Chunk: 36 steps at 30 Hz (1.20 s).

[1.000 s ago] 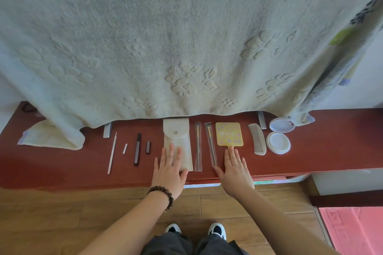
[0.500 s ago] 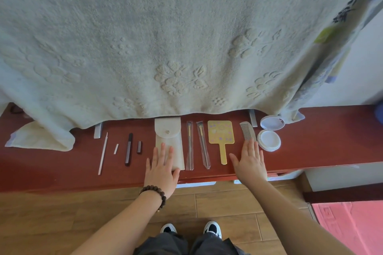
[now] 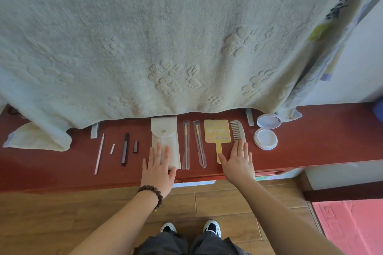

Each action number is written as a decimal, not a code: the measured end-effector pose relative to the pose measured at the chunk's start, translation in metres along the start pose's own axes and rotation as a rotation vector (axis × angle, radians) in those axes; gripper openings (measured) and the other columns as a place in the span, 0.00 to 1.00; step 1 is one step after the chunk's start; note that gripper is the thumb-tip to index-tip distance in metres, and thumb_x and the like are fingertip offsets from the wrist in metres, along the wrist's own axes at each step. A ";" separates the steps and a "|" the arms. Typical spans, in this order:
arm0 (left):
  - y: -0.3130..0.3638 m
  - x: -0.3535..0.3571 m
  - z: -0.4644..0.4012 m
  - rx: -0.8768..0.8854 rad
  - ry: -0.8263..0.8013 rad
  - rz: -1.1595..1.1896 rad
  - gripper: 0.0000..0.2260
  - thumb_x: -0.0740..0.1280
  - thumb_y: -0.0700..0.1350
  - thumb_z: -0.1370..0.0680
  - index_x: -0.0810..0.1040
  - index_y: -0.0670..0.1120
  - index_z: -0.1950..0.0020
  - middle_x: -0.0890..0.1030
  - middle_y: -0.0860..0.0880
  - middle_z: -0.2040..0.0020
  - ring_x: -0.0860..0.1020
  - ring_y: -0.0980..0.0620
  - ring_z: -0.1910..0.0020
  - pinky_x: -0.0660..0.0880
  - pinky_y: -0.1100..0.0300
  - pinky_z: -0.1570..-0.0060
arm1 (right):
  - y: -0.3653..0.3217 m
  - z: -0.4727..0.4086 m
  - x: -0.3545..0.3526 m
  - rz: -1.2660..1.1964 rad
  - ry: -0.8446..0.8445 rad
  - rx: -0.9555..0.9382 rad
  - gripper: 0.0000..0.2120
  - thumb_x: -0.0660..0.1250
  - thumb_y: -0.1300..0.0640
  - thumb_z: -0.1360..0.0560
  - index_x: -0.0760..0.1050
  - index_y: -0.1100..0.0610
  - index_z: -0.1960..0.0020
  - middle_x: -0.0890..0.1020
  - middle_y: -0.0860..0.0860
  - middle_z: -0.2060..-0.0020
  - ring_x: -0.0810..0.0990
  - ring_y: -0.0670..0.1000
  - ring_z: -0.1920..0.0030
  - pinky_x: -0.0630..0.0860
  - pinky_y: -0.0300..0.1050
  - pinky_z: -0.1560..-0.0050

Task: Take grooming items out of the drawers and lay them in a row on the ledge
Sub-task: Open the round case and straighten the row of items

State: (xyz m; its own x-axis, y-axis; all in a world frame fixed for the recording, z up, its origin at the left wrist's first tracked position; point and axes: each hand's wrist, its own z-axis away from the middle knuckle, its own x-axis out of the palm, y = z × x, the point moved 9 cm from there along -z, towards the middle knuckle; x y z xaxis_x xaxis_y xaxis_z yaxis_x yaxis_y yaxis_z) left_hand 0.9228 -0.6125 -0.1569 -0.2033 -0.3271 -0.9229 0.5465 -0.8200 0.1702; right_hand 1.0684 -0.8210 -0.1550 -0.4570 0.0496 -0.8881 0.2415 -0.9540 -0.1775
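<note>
While both my hands lie flat with fingers spread, left hand (image 3: 158, 168) on the pouch (image 3: 164, 141) and right hand (image 3: 238, 161) over the comb (image 3: 238, 133) on the ledge (image 3: 310, 145), a careless slide could skew the row or knock the mirror (image 3: 217, 133) off the front edge.

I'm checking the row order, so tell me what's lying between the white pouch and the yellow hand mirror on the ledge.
In the head view, two slim brushes in clear sleeves lie side by side between the white pouch and the yellow hand mirror.
</note>
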 end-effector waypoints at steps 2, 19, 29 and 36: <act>-0.001 0.000 0.000 -0.004 -0.005 0.009 0.30 0.51 0.56 0.18 0.37 0.52 0.23 0.34 0.48 0.22 0.38 0.44 0.23 0.44 0.46 0.25 | -0.005 0.000 -0.004 0.022 0.026 -0.039 0.35 0.42 0.36 0.21 0.37 0.56 0.23 0.39 0.56 0.23 0.36 0.54 0.23 0.38 0.53 0.24; 0.000 -0.002 0.000 -0.006 -0.027 0.058 0.30 0.51 0.56 0.18 0.38 0.53 0.22 0.34 0.49 0.23 0.37 0.45 0.23 0.42 0.46 0.25 | -0.033 0.016 0.018 0.227 -0.026 -0.410 0.41 0.28 0.31 0.33 0.35 0.49 0.23 0.35 0.47 0.24 0.34 0.49 0.24 0.34 0.51 0.26; 0.038 -0.018 0.020 0.248 0.225 -0.140 0.28 0.71 0.50 0.28 0.71 0.46 0.30 0.66 0.46 0.26 0.63 0.45 0.26 0.64 0.40 0.32 | -0.081 0.033 0.025 0.177 0.017 -0.560 0.41 0.24 0.32 0.30 0.36 0.52 0.23 0.36 0.48 0.24 0.31 0.49 0.26 0.32 0.50 0.28; 0.045 0.001 0.023 0.338 0.137 -0.233 0.25 0.73 0.53 0.29 0.75 0.48 0.33 0.74 0.50 0.31 0.68 0.47 0.29 0.67 0.39 0.35 | -0.074 0.026 0.023 0.218 0.008 -0.629 0.37 0.26 0.41 0.29 0.38 0.53 0.23 0.39 0.47 0.23 0.30 0.47 0.27 0.32 0.48 0.28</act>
State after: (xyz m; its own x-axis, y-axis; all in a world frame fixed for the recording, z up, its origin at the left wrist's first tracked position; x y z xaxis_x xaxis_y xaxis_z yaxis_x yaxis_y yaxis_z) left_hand 0.9284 -0.6606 -0.1422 -0.1679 -0.0684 -0.9834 0.1973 -0.9797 0.0345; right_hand 1.0181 -0.7568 -0.1514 -0.3352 -0.1205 -0.9344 0.7825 -0.5880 -0.2049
